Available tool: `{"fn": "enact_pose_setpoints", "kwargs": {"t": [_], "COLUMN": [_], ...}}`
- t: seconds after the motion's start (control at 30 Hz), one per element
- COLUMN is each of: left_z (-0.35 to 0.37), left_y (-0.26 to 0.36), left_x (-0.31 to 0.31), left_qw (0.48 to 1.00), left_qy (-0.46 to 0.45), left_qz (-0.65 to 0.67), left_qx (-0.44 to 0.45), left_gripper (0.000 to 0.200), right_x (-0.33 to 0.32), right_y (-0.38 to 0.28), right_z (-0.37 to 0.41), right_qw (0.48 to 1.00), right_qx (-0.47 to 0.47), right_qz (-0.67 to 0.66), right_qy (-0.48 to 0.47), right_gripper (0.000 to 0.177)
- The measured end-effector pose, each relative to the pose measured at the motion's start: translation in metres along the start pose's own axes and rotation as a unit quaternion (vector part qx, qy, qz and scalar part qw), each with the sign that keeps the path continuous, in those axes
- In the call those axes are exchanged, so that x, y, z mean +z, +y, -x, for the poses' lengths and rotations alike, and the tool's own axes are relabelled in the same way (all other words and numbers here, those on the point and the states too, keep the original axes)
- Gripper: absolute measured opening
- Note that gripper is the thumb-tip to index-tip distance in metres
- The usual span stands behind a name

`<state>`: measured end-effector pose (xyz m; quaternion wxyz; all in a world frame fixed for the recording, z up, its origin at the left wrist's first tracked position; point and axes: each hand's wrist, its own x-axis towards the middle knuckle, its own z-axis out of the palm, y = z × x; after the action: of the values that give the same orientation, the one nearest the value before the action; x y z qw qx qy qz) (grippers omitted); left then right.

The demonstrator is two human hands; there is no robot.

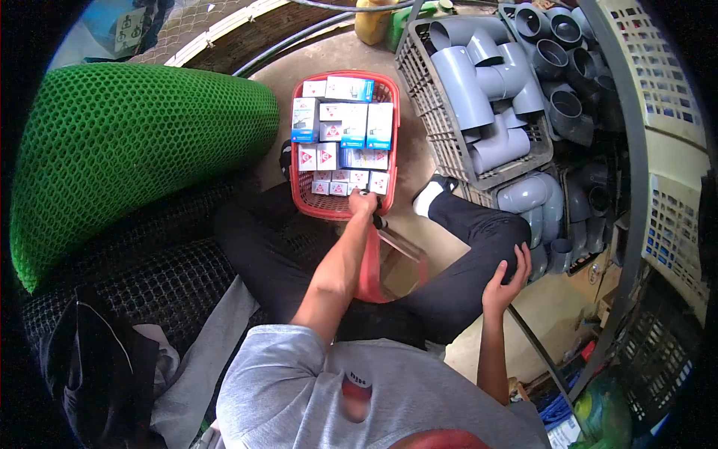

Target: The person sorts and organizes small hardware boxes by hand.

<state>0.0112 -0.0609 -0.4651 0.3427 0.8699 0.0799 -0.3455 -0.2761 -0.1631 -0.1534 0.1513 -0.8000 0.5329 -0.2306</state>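
Observation:
A red plastic basket (298, 196) stands on the floor between my legs. Inside it are rows of white and blue cartons (354, 126) and several small white boxes (339, 176) with red triangle marks. My left hand (363, 202) reaches over the basket's near rim with fingers curled together, touching the front row of small boxes. What lies in its grip is hidden; something black shows beside the fingers. My right hand (508, 280) rests on my right knee, fingers spread, holding nothing. Below the basket, a translucent reddish strip (369, 266) loops near my lap.
A grey crate (441, 127) of grey pipe fittings (462, 86) stands to the right, with more fittings (552, 56) beyond. A roll of green mesh (149, 123) lies on the left above black mesh (164, 280). A metal post (636, 187) rises at the right.

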Motion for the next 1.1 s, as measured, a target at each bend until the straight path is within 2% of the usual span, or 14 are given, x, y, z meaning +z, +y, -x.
{"fn": "enact_pose_setpoints", "kwargs": {"t": [0.03, 0.1, 0.2, 0.3, 0.37, 0.43, 0.5, 0.57, 0.6, 0.77, 0.83, 0.97, 1.03, 1.1], "left_z": [-0.006, -0.016, -0.038, -0.019, -0.027, -0.031, -0.038, -0.062, -0.059, -0.055, -0.028, -0.008, -0.012, -0.024], "left_y": [0.006, 0.010, 0.002, 0.022, 0.007, 0.006, -0.005, -0.032, -0.036, -0.052, -0.026, 0.007, 0.008, 0.005], "left_x": [-0.003, -0.007, -0.010, -0.011, 0.000, 0.004, 0.010, 0.017, 0.012, 0.018, 0.006, -0.007, -0.006, -0.002], "left_qw": [0.996, 0.997, 0.978, 0.979, 0.981, 0.985, 0.989, 0.992, 0.993, 0.989, 0.991, 0.990, 0.987, 0.973], "left_qy": [-0.017, -0.030, -0.119, -0.133, -0.127, -0.116, -0.102, -0.122, -0.110, -0.104, -0.051, -0.099, -0.093, -0.130], "left_qz": [-0.087, -0.066, -0.167, -0.143, -0.124, -0.126, -0.098, -0.025, 0.030, 0.080, -0.007, -0.100, -0.129, -0.184], "left_qx": [-0.017, -0.031, 0.045, 0.066, 0.084, 0.034, 0.032, 0.007, 0.011, 0.071, 0.123, 0.011, 0.012, 0.046], "left_gripper": [0.049, 0.056, 0.070, 0.074, 0.070, 0.066, 0.057, 0.050, 0.044, 0.040, 0.037, 0.038, 0.040, 0.041], "right_x": [0.000, 0.001, 0.001, 0.003, 0.004, 0.004, 0.005, 0.005, 0.006, 0.008, 0.006, 0.009, 0.009, 0.010], "right_y": [0.002, 0.005, 0.006, 0.005, 0.003, 0.003, 0.004, 0.006, 0.007, 0.004, 0.004, 0.003, 0.002, 0.004], "right_z": [0.000, 0.000, 0.001, 0.001, 0.000, 0.000, 0.000, 0.003, 0.001, -0.003, -0.001, -0.003, -0.004, -0.004], "right_qw": [1.000, 1.000, 1.000, 1.000, 1.000, 1.000, 1.000, 1.000, 1.000, 1.000, 1.000, 1.000, 1.000, 1.000], "right_qx": [-0.002, -0.001, -0.004, -0.004, 0.001, 0.001, -0.003, 0.003, 0.008, 0.003, 0.009, 0.009, 0.008, 0.007], "right_qz": [0.000, -0.008, 0.010, 0.000, -0.005, -0.009, -0.014, -0.012, -0.010, -0.011, -0.010, 0.003, 0.010, -0.012], "right_qy": [0.001, 0.004, -0.002, 0.008, 0.012, 0.013, 0.012, 0.008, 0.007, -0.001, -0.011, -0.006, -0.009, -0.011], "right_gripper": [0.037, 0.036, 0.035, 0.035, 0.035, 0.034, 0.034, 0.034, 0.034, 0.034, 0.034, 0.035, 0.035, 0.035]}}
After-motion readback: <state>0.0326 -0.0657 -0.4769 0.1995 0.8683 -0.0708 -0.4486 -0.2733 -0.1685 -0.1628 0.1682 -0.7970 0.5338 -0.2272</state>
